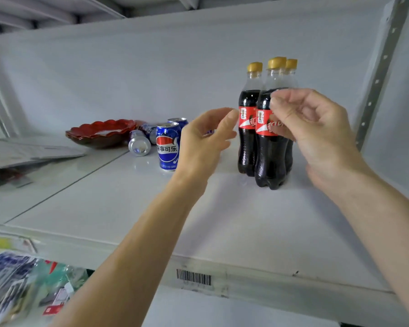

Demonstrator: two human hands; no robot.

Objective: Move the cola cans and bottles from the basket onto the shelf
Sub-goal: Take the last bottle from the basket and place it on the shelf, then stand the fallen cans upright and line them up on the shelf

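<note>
Three cola bottles with yellow caps and red labels stand close together on the white shelf: a front bottle, one to its left and one behind. A blue cola can stands upright left of them, with a second upright can behind it. Two more cans lie on their sides further left. My left hand hovers between the cans and the bottles, fingers relaxed, holding nothing. My right hand is loosely curled just right of the front bottle, empty. The basket is out of view.
A red scalloped bowl sits at the back left beside the lying cans. Flat grey sheets lie further left. A perforated metal upright bounds the shelf on the right. Packaged goods fill the lower shelf.
</note>
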